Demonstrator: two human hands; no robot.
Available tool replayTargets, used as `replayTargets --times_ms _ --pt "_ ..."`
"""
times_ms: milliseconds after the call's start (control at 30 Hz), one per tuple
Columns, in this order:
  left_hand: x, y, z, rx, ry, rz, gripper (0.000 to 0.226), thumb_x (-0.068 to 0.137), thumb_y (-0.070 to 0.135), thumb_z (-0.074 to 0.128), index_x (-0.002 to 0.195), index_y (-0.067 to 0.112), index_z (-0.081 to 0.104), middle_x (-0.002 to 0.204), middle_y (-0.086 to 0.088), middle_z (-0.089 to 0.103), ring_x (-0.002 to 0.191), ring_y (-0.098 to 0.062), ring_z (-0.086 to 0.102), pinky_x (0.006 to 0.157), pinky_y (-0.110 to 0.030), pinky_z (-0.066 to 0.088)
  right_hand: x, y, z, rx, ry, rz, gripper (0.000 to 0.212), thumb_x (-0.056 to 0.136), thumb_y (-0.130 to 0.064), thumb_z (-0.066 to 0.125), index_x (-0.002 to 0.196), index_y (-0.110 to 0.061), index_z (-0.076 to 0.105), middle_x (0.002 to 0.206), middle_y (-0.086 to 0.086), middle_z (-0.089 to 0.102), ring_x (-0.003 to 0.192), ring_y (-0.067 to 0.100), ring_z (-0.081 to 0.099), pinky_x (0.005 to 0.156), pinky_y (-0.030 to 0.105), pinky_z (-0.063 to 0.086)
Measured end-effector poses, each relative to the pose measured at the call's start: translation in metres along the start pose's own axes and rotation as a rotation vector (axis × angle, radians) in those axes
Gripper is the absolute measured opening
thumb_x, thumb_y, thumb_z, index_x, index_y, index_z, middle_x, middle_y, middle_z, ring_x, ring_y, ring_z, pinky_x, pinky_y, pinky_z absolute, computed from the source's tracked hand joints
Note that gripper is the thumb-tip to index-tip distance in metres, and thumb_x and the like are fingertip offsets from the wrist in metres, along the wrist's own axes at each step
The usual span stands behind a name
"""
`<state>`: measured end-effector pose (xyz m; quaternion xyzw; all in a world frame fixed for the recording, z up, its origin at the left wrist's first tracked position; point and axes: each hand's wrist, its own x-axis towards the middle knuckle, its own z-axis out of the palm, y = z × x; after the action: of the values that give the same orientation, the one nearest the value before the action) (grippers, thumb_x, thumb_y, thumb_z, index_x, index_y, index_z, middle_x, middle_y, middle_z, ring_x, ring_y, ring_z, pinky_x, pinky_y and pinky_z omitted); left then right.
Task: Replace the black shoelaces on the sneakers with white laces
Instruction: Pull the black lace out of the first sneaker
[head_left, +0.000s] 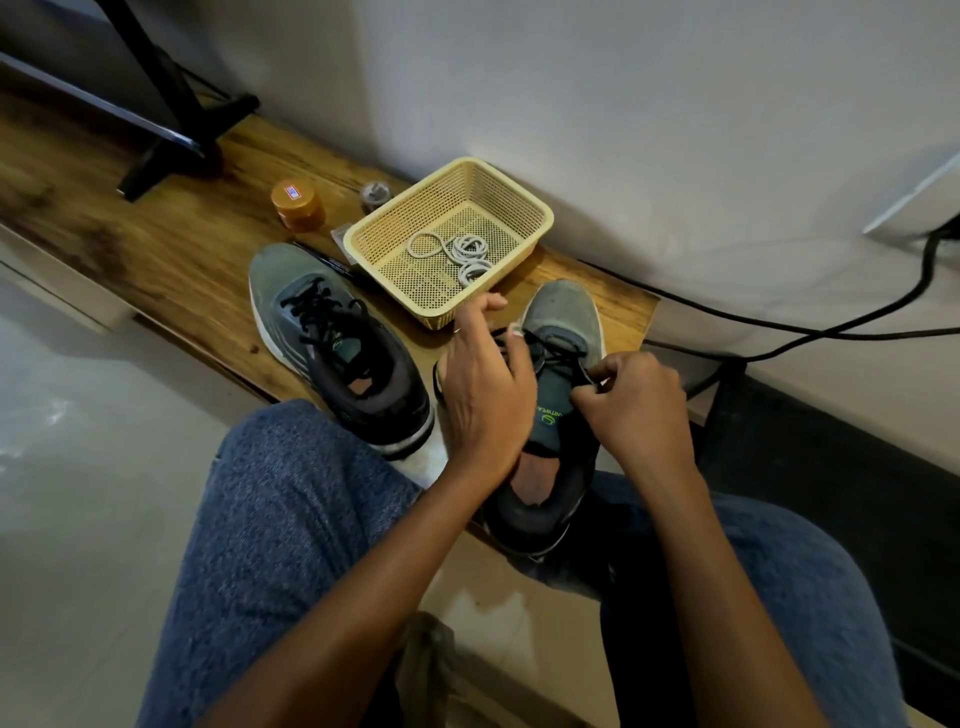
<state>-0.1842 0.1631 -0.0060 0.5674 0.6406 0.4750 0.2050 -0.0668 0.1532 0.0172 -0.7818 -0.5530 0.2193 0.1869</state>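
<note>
Two sneakers toe-to-wall on shelf: left (332, 343) laced black; right (558, 395) at right edge, both hands (485, 395) (636, 405) pinching its black lace (558, 353).

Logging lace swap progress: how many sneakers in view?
2. One sneaker lies untouched on the wooden bench, left of the basket; the other sneaker is worked by left hand and right hand.

place: home room | evidence: low wooden surface (171, 249) along a white wall (623, 104), pale tiled floor (78, 441) at left, black stand (171, 104) upper left, black cable (831, 327) at right
</note>
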Motion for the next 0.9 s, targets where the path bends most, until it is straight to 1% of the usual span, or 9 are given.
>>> replayTargets --times_ms 67,133,333,533,633,700,767,833,900 --pt "0.000 -0.003 0.003 0.229 -0.123 0.152 0.034 0.089 0.027 0.057 0.122 0.025 0.051 0.135 0.003 0.051 0.125 -0.019 0.045 0.105 -0.047 0.033 0.001 0.000 -0.001 -0.001 -0.010 0.004 0.017 0.080 -0.020 0.065 0.090 -0.008 0.070 0.080 0.011 0.066 0.078 0.029 0.063 0.070 0.043 0.056" --pt "-0.001 -0.007 0.007 0.395 -0.241 0.275 0.030 0.081 0.031 0.066 0.111 0.029 0.063 0.146 0.001 0.043 0.135 -0.024 0.034 0.108 -0.051 0.020 0.000 0.000 -0.002 0.005 -0.020 -0.001 0.015 0.080 -0.022 0.065 0.088 -0.010 0.070 0.080 0.009 0.066 0.078 0.028 0.063 0.069 0.043 0.056" --pt "-0.001 -0.017 0.008 0.515 -0.273 0.351 0.014 0.076 0.033 0.075 0.088 0.027 0.071 0.129 0.004 0.060 0.128 -0.023 0.046 0.103 -0.047 0.014 -0.002 -0.002 -0.002 0.001 -0.047 -0.046 0.011 0.079 -0.020 0.063 0.082 -0.012 0.069 0.075 0.008 0.064 0.075 0.027 0.062 0.066 0.042 0.056" --pt "-0.005 -0.011 0.009 0.288 -0.205 0.200 0.008 0.094 0.027 0.055 0.096 0.021 0.060 0.129 0.006 0.055 0.114 -0.017 0.052 0.104 -0.048 0.030 -0.004 -0.003 -0.007 0.030 -0.020 -0.026 0.014 0.081 -0.016 0.064 0.092 -0.011 0.071 0.079 0.010 0.067 0.077 0.028 0.063 0.068 0.040 0.055" --pt "-0.004 -0.005 0.006 -0.047 -0.003 0.050 0.005 0.098 0.015 0.048 0.099 0.012 0.052 0.122 -0.003 0.052 0.101 -0.012 0.054 0.083 -0.026 0.046 -0.005 -0.003 -0.008 0.042 -0.001 -0.021 0.016 0.080 -0.015 0.064 0.094 -0.010 0.072 0.081 0.011 0.067 0.079 0.028 0.062 0.068 0.038 0.054" --pt "-0.003 0.000 0.005 -0.176 0.138 -0.070 0.007 0.098 0.006 0.046 0.102 0.003 0.051 0.119 -0.008 0.050 0.101 0.007 0.050 0.076 -0.007 0.041 -0.005 -0.003 -0.008 0.045 0.003 -0.017 0.016 0.081 -0.014 0.064 0.095 -0.009 0.071 0.082 0.011 0.067 0.080 0.028 0.062 0.069 0.037 0.054" --pt "-0.003 0.001 0.005 -0.214 0.218 -0.124 0.010 0.097 0.002 0.045 0.105 -0.002 0.049 0.117 -0.010 0.049 0.098 0.025 0.042 0.076 -0.001 0.037 -0.004 -0.002 -0.006 0.044 0.002 -0.017 0.014 0.082 -0.014 0.064 0.093 -0.009 0.071 0.081 0.011 0.066 0.078 0.028 0.062 0.069 0.038 0.054" --pt "-0.001 -0.001 0.004 -0.176 0.204 -0.054 0.016 0.095 0.006 0.047 0.111 0.005 0.049 0.120 -0.008 0.052 0.108 0.017 0.044 0.087 -0.015 0.043 -0.002 -0.001 -0.004 0.027 -0.005 -0.026 0.014 0.081 -0.016 0.064 0.090 -0.007 0.070 0.079 0.010 0.066 0.077 0.027 0.062 0.069 0.040 0.055" --pt "0.000 -0.003 0.004 0.041 0.074 0.070 0.023 0.091 0.020 0.053 0.114 0.020 0.052 0.136 -0.002 0.049 0.131 -0.008 0.040 0.109 -0.036 0.034 -0.001 0.000 -0.003 0.006 -0.014 -0.035 0.014 0.081 -0.018 0.064 0.090 -0.007 0.069 0.081 0.010 0.065 0.078 0.026 0.061 0.070 0.041 0.056"
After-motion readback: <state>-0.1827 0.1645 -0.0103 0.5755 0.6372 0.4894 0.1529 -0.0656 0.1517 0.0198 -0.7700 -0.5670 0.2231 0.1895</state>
